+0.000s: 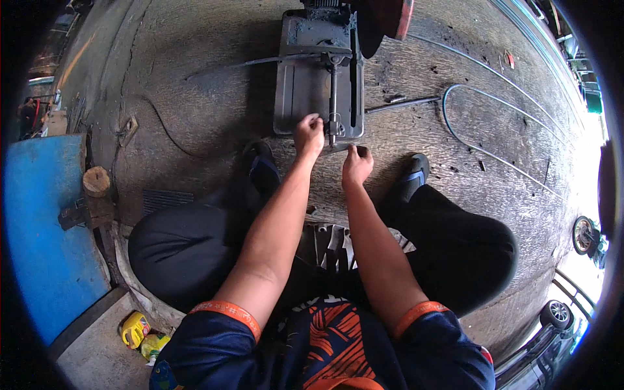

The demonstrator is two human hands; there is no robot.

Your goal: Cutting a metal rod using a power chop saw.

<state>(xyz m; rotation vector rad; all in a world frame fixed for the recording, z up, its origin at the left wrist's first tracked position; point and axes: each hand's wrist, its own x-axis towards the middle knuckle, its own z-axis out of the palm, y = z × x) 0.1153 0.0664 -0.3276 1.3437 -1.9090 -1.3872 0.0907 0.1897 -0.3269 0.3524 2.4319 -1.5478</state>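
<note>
In front of me a grey cut-off saw (pixel 302 97) stands on the ground, its long clamp screw (pixel 334 91) pointing toward me. A thin metal rod (pixel 260 61) reaches in from the left to the clamp jaw. My left hand (pixel 309 136) is closed beside the near end of the screw; anything in its fingers is hidden. Just right of the screw's end, my right hand (pixel 357 166) pinches the clamp's thin crank handle (pixel 337 149). The saw's dark disc (pixel 370 29) and red guard (pixel 403 19) are at the top.
Another metal bar (pixel 403 104) lies right of the saw, near a looped blue-grey hose (pixel 468 140). A black cable (pixel 162 123) curves over the ground at left. Left of my knees are a blue panel (pixel 52 227) and a wood block (pixel 96 182); a yellow container (pixel 134 329) sits below them.
</note>
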